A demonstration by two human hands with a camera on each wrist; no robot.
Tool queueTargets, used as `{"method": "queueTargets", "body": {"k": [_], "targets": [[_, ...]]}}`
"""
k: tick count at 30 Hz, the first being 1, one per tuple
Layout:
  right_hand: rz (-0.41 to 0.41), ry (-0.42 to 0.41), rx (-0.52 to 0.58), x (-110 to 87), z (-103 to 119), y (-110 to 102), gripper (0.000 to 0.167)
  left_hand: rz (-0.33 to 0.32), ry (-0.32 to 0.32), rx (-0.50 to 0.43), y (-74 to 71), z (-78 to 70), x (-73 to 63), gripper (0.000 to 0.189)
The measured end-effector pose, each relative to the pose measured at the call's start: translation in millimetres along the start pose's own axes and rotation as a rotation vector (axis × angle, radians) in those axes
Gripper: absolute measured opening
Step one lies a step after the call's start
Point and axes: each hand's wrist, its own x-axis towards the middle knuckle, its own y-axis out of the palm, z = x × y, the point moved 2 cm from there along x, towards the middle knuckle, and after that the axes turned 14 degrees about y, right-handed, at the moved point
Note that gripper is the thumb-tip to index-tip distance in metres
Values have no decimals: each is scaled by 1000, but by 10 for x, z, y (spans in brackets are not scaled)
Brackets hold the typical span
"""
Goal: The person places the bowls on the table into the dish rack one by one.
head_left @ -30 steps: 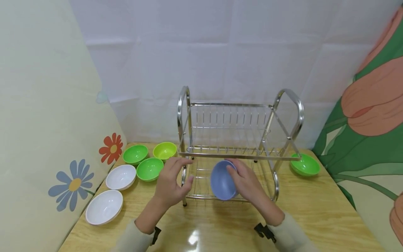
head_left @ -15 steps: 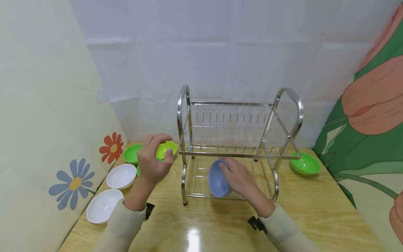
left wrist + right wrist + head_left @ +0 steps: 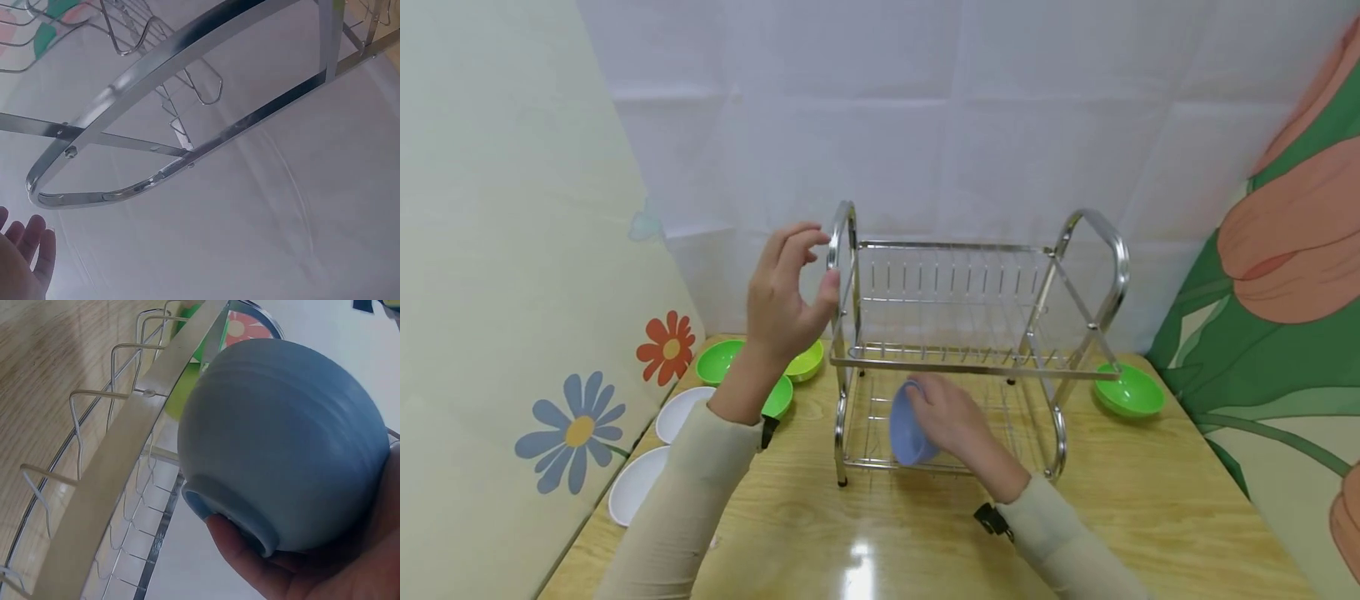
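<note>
My right hand [image 3: 951, 417] grips a blue bowl [image 3: 906, 429] by its rim, in front of the lower tier of a two-tier metal dish rack [image 3: 955, 369]. The bowl is tipped so its opening faces left. In the right wrist view, the bowl's outside [image 3: 281, 437] fills the middle, and a finger reaches its foot ring. Raised at the rack's upper left, my left hand [image 3: 786, 304] holds nothing; its fingertips are right by the curved side frame [image 3: 844, 218]. The left wrist view shows these fingers [image 3: 45, 256] just below the frame's bend.
On the left of the wooden table [image 3: 805, 533] sit a green bowl [image 3: 718, 361], another green bowl [image 3: 778, 398], a yellow-green bowl [image 3: 807, 362] and two white bowls [image 3: 634, 483], partly behind the left arm. Right of the rack stands a green bowl [image 3: 1129, 392]. A white cloth [image 3: 910, 125] hangs behind.
My left hand has risen from beside the rack's lower tier, across the green bowls, to the upper side frame. My right hand has shifted slightly left, tipping the blue bowl further onto its side.
</note>
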Motion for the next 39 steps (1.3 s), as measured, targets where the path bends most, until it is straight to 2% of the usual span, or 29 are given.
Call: {"method": "queueTargets", "body": {"k": [6, 15, 24, 29, 39], "targets": [[16, -36, -45, 57, 35, 67, 40, 112, -28, 46, 114, 105, 145, 48], [30, -20, -114, 145, 79, 185, 43, 249, -106, 34, 245, 204, 235, 50], [38, -58, -136, 208, 127, 264, 40, 392, -191, 48, 304, 214, 319, 49], [73, -24, -152, 238, 140, 302, 42, 486, -236, 48, 354, 229, 340, 50], [87, -1, -175, 266, 194, 381, 41, 594, -328, 86, 415, 228, 378, 58]]}}
